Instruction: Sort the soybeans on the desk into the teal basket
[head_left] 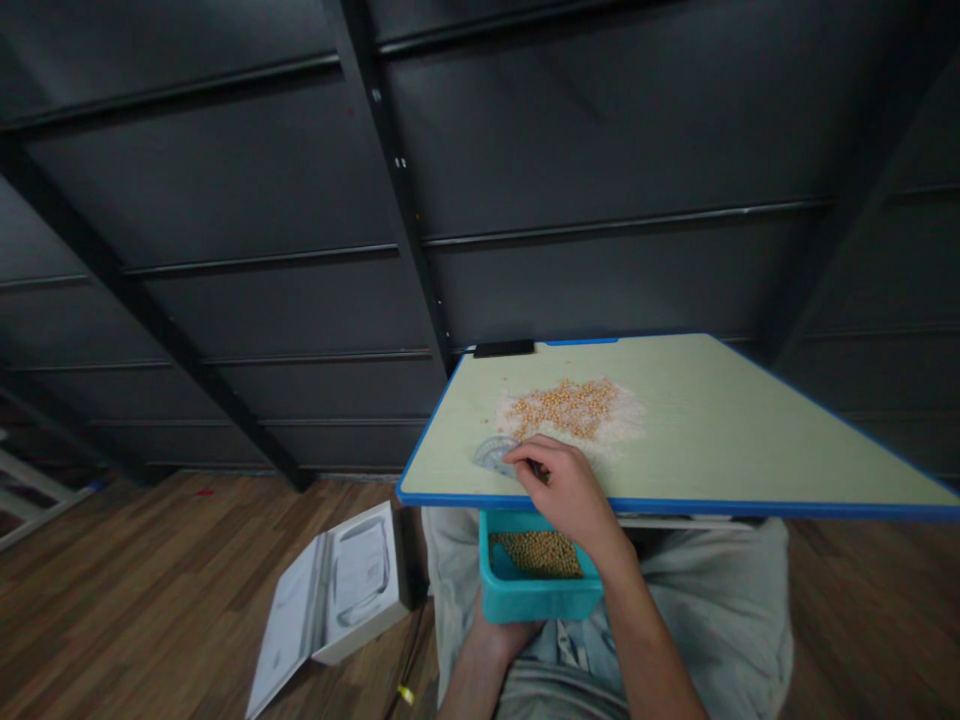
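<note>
Reaches forward with the bare right forearm (649,625), slanting it up and leftward from the lower edge of the view. Holds the right hand (559,485) out past the right wrist (619,555), back of the hand mostly upward, and pinches with thumb and forefinger (529,452), tips pointing left. Angles the bare left forearm (474,675) up and rightward. Rests the left hand (514,634) lower and closer to the body, fingers hidden.

I see clr protractor (491,455) nr tan beans (564,403) strewn amid pale grains (628,415); teal tub (540,602) below, part-full w/ beans.
</note>
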